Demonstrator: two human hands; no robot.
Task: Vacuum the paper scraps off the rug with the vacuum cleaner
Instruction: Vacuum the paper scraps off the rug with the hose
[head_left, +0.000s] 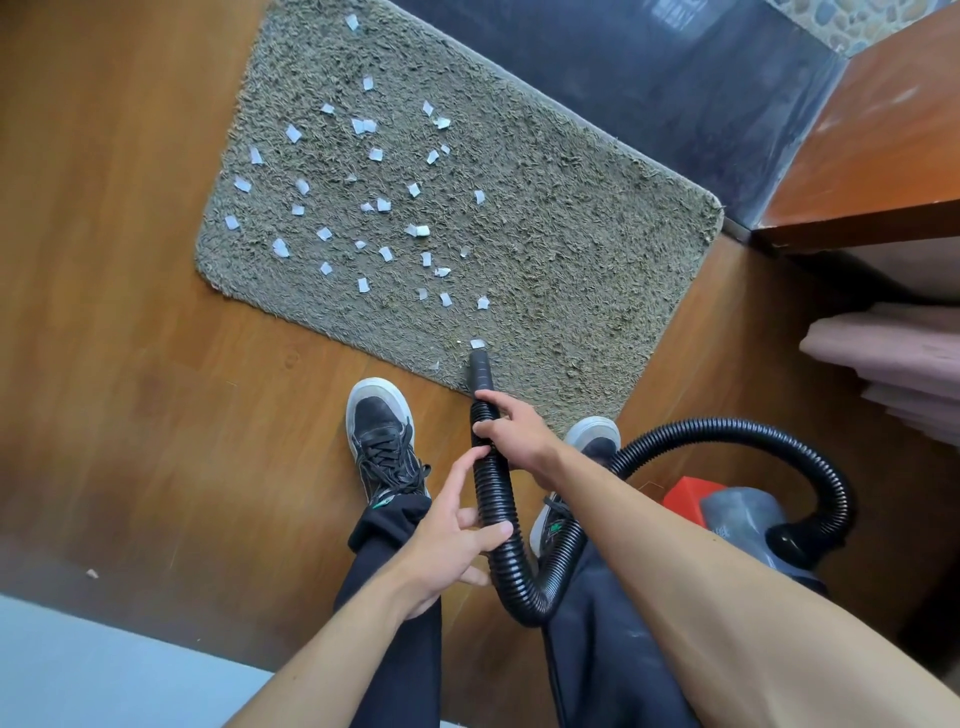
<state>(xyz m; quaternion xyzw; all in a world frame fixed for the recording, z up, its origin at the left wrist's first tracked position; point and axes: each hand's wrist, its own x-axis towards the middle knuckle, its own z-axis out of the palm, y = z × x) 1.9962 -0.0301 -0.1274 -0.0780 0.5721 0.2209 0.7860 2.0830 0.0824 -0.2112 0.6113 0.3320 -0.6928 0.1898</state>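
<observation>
A wooden floor (130, 312) carries a shaggy grey rug (571, 270) strewn with paper scraps (293, 134), beyond the fingers. The right hand (511, 434) curls its fingers (487, 401) round the hose (498, 499), just behind the nozzle (481, 371), whose tip is at the rug's near edge. The left hand (457, 540) holds the hose nearer the body, thumb across it, fingers (457, 475) loosely spread. The vacuum cleaner (743, 514) stands to the right of both hands.

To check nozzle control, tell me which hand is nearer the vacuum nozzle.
Right. The right hand grips the hose just behind the nozzle; the left hand holds the hose farther back.
</observation>
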